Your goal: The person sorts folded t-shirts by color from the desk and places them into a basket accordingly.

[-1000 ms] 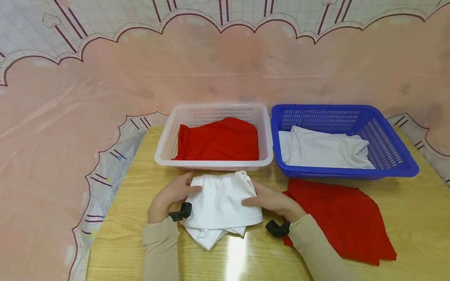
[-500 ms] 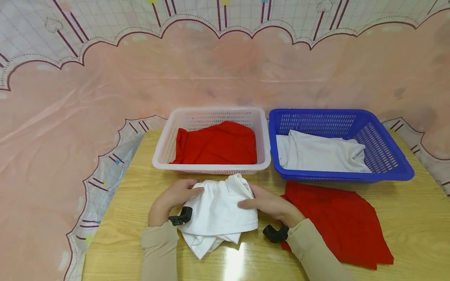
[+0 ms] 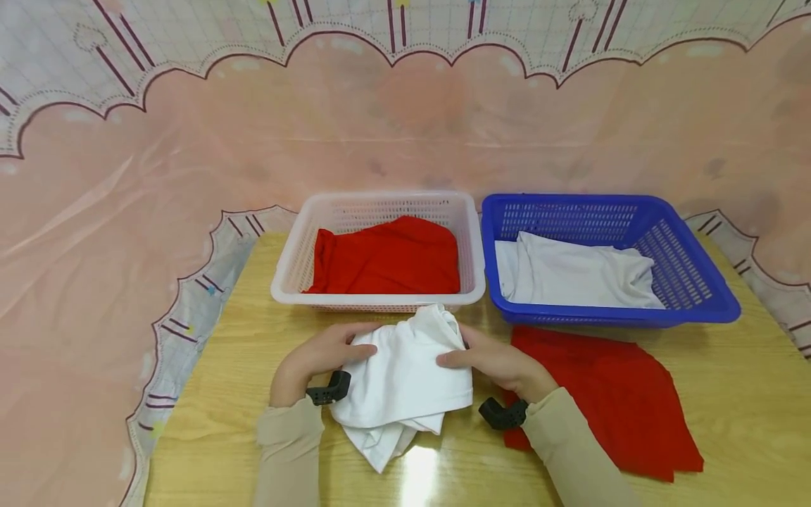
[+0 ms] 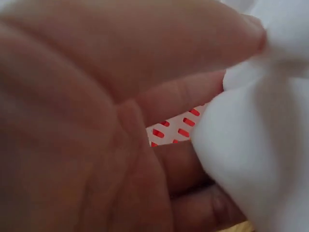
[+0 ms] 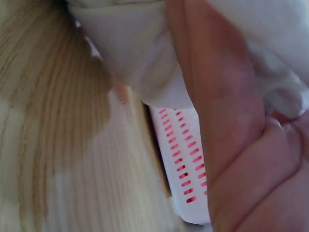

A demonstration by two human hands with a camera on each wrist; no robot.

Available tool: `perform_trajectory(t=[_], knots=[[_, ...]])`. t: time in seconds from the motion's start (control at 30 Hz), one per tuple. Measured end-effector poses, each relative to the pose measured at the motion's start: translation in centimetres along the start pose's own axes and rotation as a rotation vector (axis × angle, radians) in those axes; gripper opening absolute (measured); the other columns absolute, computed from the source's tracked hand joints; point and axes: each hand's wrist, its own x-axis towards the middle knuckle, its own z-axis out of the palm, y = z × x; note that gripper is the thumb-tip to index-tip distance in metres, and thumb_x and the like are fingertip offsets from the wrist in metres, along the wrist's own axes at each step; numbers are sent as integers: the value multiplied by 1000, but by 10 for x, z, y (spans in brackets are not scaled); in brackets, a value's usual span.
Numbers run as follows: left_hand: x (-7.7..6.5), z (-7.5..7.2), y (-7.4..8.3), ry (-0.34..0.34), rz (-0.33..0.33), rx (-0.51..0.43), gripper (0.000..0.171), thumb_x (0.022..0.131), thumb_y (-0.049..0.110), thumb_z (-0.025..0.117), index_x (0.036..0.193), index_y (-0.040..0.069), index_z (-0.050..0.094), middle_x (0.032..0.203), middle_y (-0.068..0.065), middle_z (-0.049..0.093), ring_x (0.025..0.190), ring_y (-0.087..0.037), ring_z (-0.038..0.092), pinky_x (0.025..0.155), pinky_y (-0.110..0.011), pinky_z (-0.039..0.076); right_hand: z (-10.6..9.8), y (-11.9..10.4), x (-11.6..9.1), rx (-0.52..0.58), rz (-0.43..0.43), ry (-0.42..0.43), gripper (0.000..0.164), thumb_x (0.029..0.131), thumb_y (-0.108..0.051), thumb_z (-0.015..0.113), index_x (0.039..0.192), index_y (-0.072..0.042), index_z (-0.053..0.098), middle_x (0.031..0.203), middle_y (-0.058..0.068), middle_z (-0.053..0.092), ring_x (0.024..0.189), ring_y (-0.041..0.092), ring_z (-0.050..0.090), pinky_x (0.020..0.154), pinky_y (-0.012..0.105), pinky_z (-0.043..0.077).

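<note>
A folded white cloth garment (image 3: 405, 380) hangs between my two hands at the middle of the table, one corner drooping toward me. My left hand (image 3: 326, 352) grips its left side, thumb in front and fingers behind; the left wrist view shows the white fabric (image 4: 251, 140) pinched under the thumb. With the thumb on the front face, my right hand (image 3: 500, 362) holds the right edge. In the right wrist view the fingers (image 5: 217, 96) pass behind the fabric, and the cloth's lower part seems lifted off the wood. Most fingertips are hidden by the cloth.
Behind the cloth stands a white basket (image 3: 380, 300) with red cloth (image 3: 393, 257) inside. Beside it on the right, a blue basket (image 3: 602, 315) holds white cloth (image 3: 583, 271). A red garment (image 3: 608, 401) lies flat on the wooden table (image 3: 209, 422), partly under my right forearm.
Both hands keep their grip on the white garment. It has bunched between them, its top right corner rising, and now sits slightly further right and nearer the white basket.
</note>
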Motion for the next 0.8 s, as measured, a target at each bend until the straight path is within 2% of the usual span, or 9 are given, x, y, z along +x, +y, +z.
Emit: perform_trajectory(t=[0.1, 0.17, 0.27, 0.33, 0.43, 0.5, 0.57, 0.67, 0.8], knots=[[1, -2, 4, -11, 56, -6, 45, 85, 26, 60, 128, 20, 50, 104, 0, 59, 82, -11, 53, 77, -29, 43, -1, -5, -3, 17, 4, -14, 57, 84, -10, 59, 133, -9, 30, 119, 15, 45, 103, 29, 50, 81, 41, 46], [1, -4, 6, -15, 70, -24, 43, 86, 25, 60, 128, 24, 50, 83, 1, 57, 62, -10, 48, 64, -25, 43, -2, -8, -5, 36, 5, -23, 56, 84, -9, 59, 131, -7, 30, 119, 17, 45, 102, 31, 51, 80, 43, 47], [0, -7, 10, -18, 69, -54, 42, 86, 24, 60, 126, 30, 50, 69, 3, 49, 50, -9, 40, 53, -22, 40, -3, -13, -8, 67, -1, -23, 54, 84, -9, 59, 130, -5, 31, 117, 19, 45, 101, 32, 52, 79, 45, 47], [-1, -8, 12, -18, 80, -69, 42, 86, 24, 60, 126, 33, 50, 75, 4, 51, 53, -10, 43, 55, -23, 41, -5, -16, -11, 84, -15, -23, 53, 84, -9, 59, 129, -4, 31, 117, 19, 45, 102, 32, 52, 79, 46, 47], [-4, -11, 16, -9, 114, -94, 43, 86, 24, 59, 126, 35, 49, 95, 7, 57, 69, -12, 52, 65, -26, 45, -6, -19, -14, 105, -35, -11, 52, 84, -9, 58, 128, -3, 31, 116, 18, 46, 102, 31, 52, 79, 46, 47], [-5, -12, 18, 6, 146, -118, 43, 86, 24, 59, 127, 35, 49, 114, 9, 53, 85, -14, 52, 74, -29, 45, -8, -21, -16, 130, -48, -4, 51, 84, -8, 56, 128, -3, 31, 115, 18, 46, 102, 31, 52, 79, 46, 46], [-8, -13, 20, 18, 161, -145, 43, 87, 25, 58, 127, 35, 48, 118, 9, 52, 93, -15, 51, 78, -31, 45, -8, -23, -18, 156, -60, 7, 50, 85, -7, 56, 128, -4, 31, 114, 16, 47, 101, 30, 52, 80, 46, 46], [-10, -15, 23, 12, 192, -246, 43, 88, 21, 57, 129, 30, 46, 118, 2, 51, 97, -19, 51, 79, -32, 46, -9, -26, -20, 196, -90, 22, 51, 85, -6, 54, 129, -6, 29, 115, 15, 46, 101, 29, 52, 81, 46, 46], [-13, -15, 31, -28, 223, -453, 49, 89, 9, 53, 135, 21, 40, 126, -7, 45, 105, -24, 49, 82, -36, 46, -10, -28, -23, 247, -123, 61, 52, 85, -6, 53, 130, -9, 26, 118, 17, 43, 102, 30, 52, 82, 48, 45]])
